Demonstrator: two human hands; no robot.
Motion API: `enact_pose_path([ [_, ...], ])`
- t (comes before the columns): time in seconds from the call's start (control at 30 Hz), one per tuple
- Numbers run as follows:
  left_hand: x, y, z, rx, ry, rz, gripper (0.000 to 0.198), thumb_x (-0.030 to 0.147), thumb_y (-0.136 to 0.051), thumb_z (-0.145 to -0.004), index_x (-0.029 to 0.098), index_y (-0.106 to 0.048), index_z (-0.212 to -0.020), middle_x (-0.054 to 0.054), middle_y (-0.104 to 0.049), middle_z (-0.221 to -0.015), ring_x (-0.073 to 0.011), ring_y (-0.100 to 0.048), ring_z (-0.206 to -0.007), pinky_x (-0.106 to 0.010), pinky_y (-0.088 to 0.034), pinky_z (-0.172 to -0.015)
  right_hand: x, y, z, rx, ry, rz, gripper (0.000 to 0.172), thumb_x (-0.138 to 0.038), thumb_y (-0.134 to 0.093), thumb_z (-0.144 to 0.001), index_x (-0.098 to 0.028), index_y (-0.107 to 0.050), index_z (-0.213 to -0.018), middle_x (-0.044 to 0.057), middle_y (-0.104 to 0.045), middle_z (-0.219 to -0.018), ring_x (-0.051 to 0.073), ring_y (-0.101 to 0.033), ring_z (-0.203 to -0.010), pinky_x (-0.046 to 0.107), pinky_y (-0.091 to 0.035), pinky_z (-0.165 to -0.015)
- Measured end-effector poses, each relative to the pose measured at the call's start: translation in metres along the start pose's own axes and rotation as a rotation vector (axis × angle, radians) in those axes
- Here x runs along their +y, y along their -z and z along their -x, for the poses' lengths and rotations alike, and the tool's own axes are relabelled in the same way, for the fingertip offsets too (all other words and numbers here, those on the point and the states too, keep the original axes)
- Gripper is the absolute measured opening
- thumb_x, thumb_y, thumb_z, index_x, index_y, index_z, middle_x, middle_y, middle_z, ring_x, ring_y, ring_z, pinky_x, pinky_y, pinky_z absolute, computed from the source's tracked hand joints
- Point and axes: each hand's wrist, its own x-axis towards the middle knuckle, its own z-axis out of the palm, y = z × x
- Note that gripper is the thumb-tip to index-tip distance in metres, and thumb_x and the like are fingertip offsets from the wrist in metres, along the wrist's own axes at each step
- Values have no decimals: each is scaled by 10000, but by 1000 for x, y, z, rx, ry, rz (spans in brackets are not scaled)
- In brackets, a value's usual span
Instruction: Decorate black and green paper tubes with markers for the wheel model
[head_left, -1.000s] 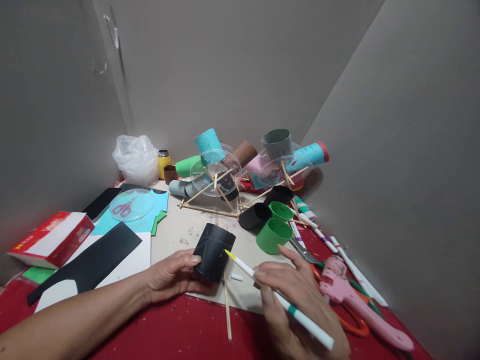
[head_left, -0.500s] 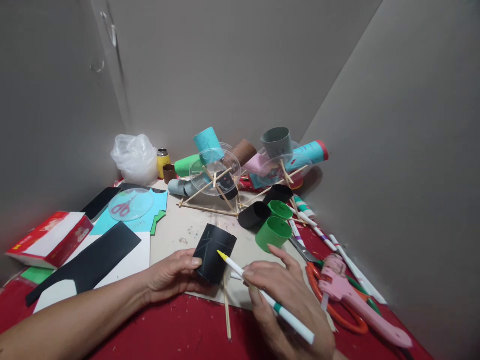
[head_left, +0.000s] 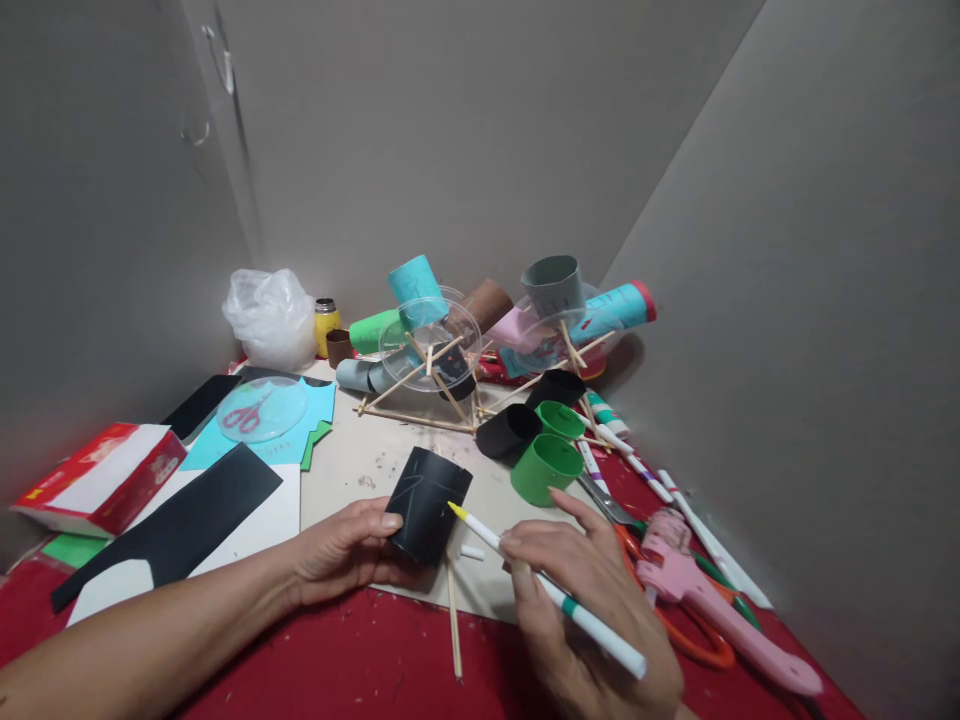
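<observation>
My left hand (head_left: pixel 349 550) grips a black paper tube (head_left: pixel 427 515) by its left side, thumb on the front. Faint thin lines are drawn on the tube's face. My right hand (head_left: pixel 585 600) holds a white marker (head_left: pixel 555 592) with a green band and a yellow tip. That tip is at the tube's right front; whether it touches cannot be made out. A small white piece (head_left: pixel 472 552), perhaps a marker cap, lies below the tip. Thin wooden sticks (head_left: pixel 453 620) lie under the tube. Just beyond my right hand stands a green paper ring (head_left: pixel 546 472).
Behind stands a wooden-stick frame (head_left: pixel 412 418) with clear discs (head_left: pixel 397 340) and coloured paper tubes. At right lie a pink glue gun (head_left: pixel 697 595), orange-handled scissors (head_left: pixel 701 648) and several markers. At left are a red box (head_left: pixel 105 480), black paper (head_left: pixel 180 520) and a plastic bag (head_left: pixel 268 315).
The marker and my right hand have shifted slightly right, the tip sliding across the tube's front to its right side. My left hand and the tube have barely moved.
</observation>
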Motion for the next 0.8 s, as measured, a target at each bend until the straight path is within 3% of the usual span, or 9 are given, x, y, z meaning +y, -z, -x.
enact_pose_path([
  [0.33, -1, 4, -2, -10, -8, 3, 485, 390, -828, -778, 133, -723, -1176, -128, -766, -1061, -211, -720, -921, -385, -555, -910, -2, -1, -3, 0, -26, 20, 175, -20, -539, -872, -165, -603, -948, -5, -684, -780, 134, -690, -720, 404, -412, -1028],
  [0.8, -1, 1, -1, 10, 6, 3, 491, 405, -847, -755, 112, -736, -1133, -115, -748, -1038, -221, -709, -946, -379, -550, -914, -1, 0, -5, 0, 43, 2, 225, -8, -561, -851, -164, -618, -1003, 18, -733, -825, 153, -727, -761, 433, -456, -1021],
])
